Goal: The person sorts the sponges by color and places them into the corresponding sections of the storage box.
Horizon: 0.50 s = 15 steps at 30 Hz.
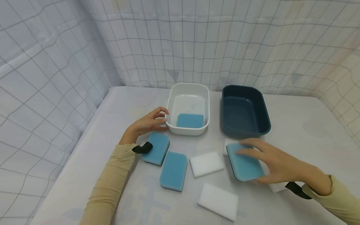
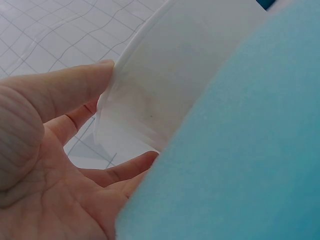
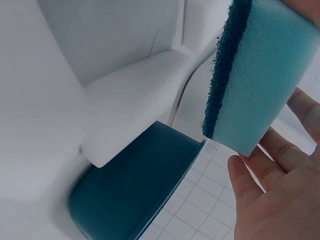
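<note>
My right hand (image 1: 278, 164) grips a blue sponge (image 1: 247, 164) above the table, its fingers along the edges. A dark scouring layer (image 3: 227, 75) shows on the sponge's side in the right wrist view. My left hand (image 1: 149, 122) holds the left rim of a white plastic tub (image 1: 187, 131), thumb and fingers at its wall. Inside that tub lies one blue sponge (image 1: 190, 121). Two more lie on the table: one sponge (image 1: 158, 147) under my left wrist, another sponge (image 1: 174, 171) nearer me. In the left wrist view a blue sponge (image 2: 240, 150) covers much of the picture.
A dark blue tub (image 1: 244, 132) stands right of the white one, with nothing seen in it. White sponge blocks lie on the table: one block (image 1: 206, 164) in the middle, one block (image 1: 218, 201) nearer me, others partly hidden around my right hand. Gridded curtains surround the table.
</note>
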Available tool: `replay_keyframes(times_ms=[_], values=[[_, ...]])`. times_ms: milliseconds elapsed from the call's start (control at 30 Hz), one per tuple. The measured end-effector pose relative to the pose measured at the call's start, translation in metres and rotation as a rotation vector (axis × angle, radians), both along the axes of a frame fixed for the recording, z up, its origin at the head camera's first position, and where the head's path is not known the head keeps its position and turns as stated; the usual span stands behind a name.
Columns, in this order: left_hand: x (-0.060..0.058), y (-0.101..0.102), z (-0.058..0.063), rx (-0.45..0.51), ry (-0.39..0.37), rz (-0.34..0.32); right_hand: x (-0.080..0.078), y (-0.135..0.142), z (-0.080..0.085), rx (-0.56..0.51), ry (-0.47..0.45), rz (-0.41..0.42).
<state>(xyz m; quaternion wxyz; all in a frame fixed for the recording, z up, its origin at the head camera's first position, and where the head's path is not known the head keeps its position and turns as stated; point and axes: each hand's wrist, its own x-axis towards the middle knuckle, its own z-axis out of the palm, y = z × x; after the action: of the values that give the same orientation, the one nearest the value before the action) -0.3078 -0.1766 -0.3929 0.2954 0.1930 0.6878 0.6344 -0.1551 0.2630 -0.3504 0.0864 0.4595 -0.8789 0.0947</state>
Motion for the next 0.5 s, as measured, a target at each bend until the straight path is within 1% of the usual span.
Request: replay_keyframes(times_ms=[100, 300, 500], values=[[0.000, 0.001, 0.001, -0.001, 0.004, -0.006, -0.005, -0.002, 0.002, 0.005, 0.016, 0.009], [-0.001, 0.001, 0.002, -0.011, 0.005, 0.007, -0.017, -0.007, 0.007, -0.017, -0.011, 0.031], [0.001, 0.002, 0.003, -0.005, 0.001, -0.001, -0.025, -0.014, 0.010, -0.057, 0.004, 0.071]])
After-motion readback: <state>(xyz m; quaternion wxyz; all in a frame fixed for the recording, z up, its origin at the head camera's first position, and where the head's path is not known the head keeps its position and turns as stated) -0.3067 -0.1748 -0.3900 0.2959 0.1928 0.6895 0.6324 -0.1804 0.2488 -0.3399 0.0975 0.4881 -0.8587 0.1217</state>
